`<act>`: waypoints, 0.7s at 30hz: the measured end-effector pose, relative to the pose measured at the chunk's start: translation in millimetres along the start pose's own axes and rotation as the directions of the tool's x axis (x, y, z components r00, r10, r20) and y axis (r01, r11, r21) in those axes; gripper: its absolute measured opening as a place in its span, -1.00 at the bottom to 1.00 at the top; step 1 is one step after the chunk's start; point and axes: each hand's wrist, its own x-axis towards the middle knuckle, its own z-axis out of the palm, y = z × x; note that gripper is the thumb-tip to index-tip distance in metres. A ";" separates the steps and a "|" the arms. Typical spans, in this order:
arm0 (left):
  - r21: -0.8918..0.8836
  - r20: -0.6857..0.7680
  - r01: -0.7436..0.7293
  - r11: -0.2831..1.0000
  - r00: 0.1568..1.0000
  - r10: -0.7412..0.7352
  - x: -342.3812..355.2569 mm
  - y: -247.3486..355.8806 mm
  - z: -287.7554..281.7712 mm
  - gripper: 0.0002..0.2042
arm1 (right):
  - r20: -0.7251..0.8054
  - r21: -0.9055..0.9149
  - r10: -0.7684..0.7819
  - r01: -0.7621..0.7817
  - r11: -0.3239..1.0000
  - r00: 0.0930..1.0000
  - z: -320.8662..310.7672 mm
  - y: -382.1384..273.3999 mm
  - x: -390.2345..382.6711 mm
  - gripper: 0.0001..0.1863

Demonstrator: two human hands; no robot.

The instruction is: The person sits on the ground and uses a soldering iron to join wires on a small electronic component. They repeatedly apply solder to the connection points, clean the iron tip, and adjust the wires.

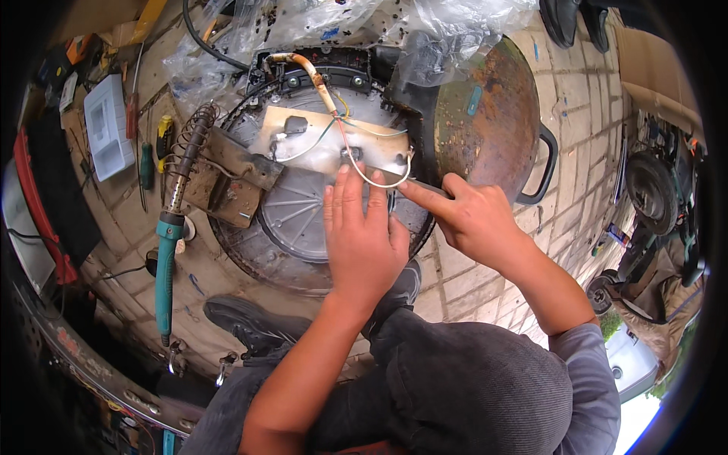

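A long pale board (pixel 315 148) with dark patches lies across a round grey drum-like housing (pixel 292 216). Thin coloured wires run from a thick cream cable (pixel 307 70) onto the board, and a white wire (pixel 390 184) loops over its near edge. My left hand (pixel 362 235) has its fingers stretched out and apart, with the tips at the board's near edge. My right hand (pixel 478 220) is curled round a narrow, flat grey blade-like tool (pixel 434 189), index finger extended along it near the board's right end. Its handle is hidden in my palm.
A teal-handled soldering iron (pixel 165 265) rests in a coiled stand on a rusty metal bracket (pixel 235 199). Screwdrivers (pixel 146 167) and a white plastic tray (pixel 108 127) lie left. A rusty rounded cover with a handle (pixel 493 114) stands right; plastic sheeting (pixel 447 38) lies beyond.
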 end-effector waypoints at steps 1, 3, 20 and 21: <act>0.000 0.014 -0.012 1.000 1.000 0.012 -1.4 -1.3 -0.7 -0.42 | 0.015 0.002 0.013 -0.013 1.000 1.000 -0.7 1.5 -5.2 -0.33; -0.030 0.029 -0.011 1.000 1.000 0.011 -2.9 5.2 -2.1 -0.41 | 0.030 0.013 0.036 -0.036 0.999 0.999 -2.2 0.8 -11.6 -0.34; -0.015 -0.001 -0.007 1.000 1.000 0.007 2.9 4.8 -1.2 -0.47 | -0.045 0.092 0.069 -0.065 0.994 0.997 5.9 -0.2 -9.9 -0.37; -0.021 0.013 -0.014 1.000 1.000 0.014 3.1 2.3 -3.5 -0.48 | -0.056 0.115 0.077 -0.070 0.991 0.995 10.2 0.6 -12.0 -0.37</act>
